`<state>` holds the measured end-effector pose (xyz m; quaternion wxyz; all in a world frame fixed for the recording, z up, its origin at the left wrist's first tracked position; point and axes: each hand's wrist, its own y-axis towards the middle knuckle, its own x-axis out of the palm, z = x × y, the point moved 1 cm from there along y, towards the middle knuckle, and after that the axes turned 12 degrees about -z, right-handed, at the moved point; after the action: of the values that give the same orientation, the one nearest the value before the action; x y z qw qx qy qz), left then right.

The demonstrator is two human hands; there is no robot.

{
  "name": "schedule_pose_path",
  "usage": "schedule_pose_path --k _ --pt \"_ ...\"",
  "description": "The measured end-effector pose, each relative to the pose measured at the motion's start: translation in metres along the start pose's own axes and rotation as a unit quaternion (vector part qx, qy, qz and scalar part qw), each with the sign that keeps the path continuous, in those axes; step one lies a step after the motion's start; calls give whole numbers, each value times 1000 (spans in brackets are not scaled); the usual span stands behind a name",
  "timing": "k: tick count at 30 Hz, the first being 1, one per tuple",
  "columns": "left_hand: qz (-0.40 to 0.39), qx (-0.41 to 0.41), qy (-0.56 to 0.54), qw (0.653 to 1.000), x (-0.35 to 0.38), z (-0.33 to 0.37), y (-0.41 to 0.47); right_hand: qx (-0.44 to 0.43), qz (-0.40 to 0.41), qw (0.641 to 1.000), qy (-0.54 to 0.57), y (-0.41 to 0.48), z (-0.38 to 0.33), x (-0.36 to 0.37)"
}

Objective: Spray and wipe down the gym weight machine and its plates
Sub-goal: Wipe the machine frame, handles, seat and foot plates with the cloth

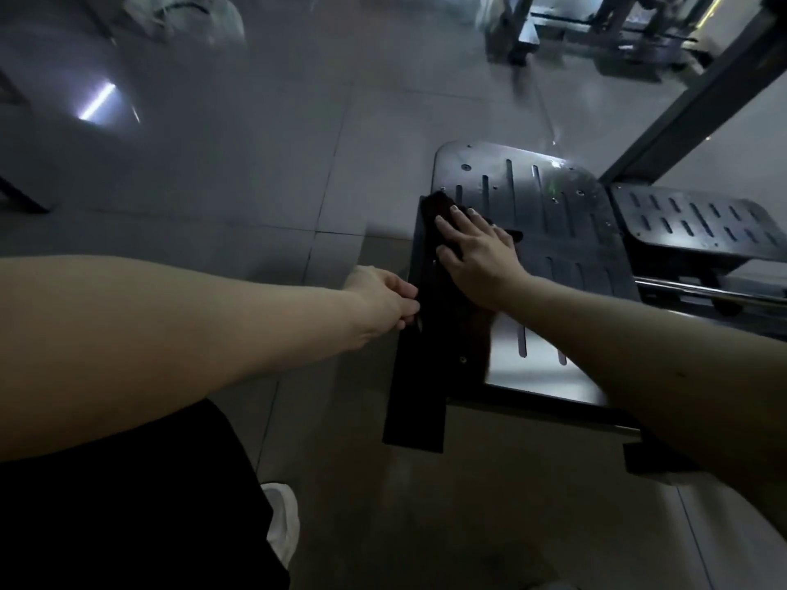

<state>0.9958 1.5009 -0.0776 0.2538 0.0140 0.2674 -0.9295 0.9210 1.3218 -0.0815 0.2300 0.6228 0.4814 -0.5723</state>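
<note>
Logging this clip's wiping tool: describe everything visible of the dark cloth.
The cloth is dark, near black, soft-looking and bunched. It lies on the left part of the slotted metal footplate, near its edge. The right hand presses flat on it with straight fingers, covering most of it.

One wide-angle camera is riding on the person's head, facing forward and tilting steeply down along both forearms. It is sitting close, so the left hand [383, 298] and right hand [477, 257] are landing near mid-frame, with the dark side panel [421, 376] running between them and the slotted metal plate [521, 198] spreading beyond the right hand. Nearer than the hands, a white shoe [283, 525] is showing; past them, the tiled floor [255, 163] is bending away toward blurred machine frames [596, 31].
</note>
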Motion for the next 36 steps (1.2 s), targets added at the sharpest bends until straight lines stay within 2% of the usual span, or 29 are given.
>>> schedule_pose_path --k 6,10,16,20,23,27,29,31,36 --pt "10 5 9 1000 2 -12 -13 -144 -44 988 -44 -108 -2 30" --pt "19 2 10 1000 4 -11 -19 -158 -47 984 -73 -133 -1 31" --pt "35 11 17 999 7 -4 -21 -3 -23 1000 5 -26 -12 13" --pt "43 3 54 998 4 2 -14 78 -33 995 50 -19 1 8" --pt "40 2 87 995 2 5 -10 194 -27 978 77 -44 62 3" --pt "29 12 131 991 1 8 -10 346 -30 933 96 -81 155 3" --pt "27 18 137 990 1 9 -9 362 -22 924 120 -95 143 5" --pt "26 20 144 989 -1 8 -9 346 -3 930 120 -103 107 12" --pt "22 23 151 988 -4 6 -6 202 0 978 43 -142 1 46"
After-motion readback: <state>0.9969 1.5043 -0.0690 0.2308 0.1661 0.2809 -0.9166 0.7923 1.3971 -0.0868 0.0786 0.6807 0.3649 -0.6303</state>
